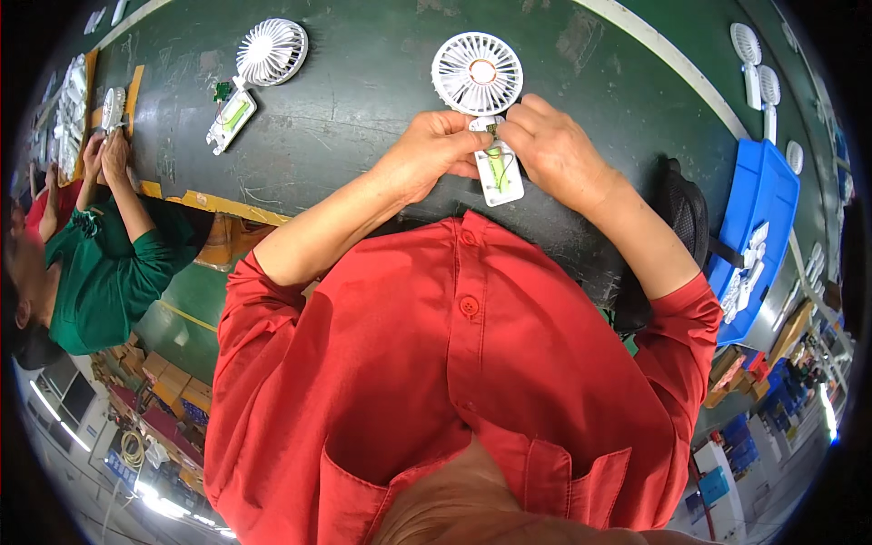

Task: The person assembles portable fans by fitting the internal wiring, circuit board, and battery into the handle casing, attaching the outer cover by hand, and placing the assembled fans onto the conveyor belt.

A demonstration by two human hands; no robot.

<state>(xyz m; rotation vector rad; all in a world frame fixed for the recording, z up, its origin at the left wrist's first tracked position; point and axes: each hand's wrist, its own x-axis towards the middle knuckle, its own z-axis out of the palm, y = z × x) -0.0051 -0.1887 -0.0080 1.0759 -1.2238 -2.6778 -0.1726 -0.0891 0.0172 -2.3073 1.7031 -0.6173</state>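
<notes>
A white handheld fan lies in front of me, its round slotted head pointing away. The handle has no cover on this side, so a green battery and thin wires show inside. My left hand grips the handle from the left, thumb pressed near its top. From the right, my right hand pinches at the upper handle, just below the fan head. Whatever small part lies under those fingertips is hidden. A second white fan rests farther left, with its opened handle, green battery and a small green circuit board exposed.
The dark green worktable has scuff marks. At right stands a blue bin with white parts, beside a black mesh bag. More white fans lie at far right. A co-worker in green handles a fan at left.
</notes>
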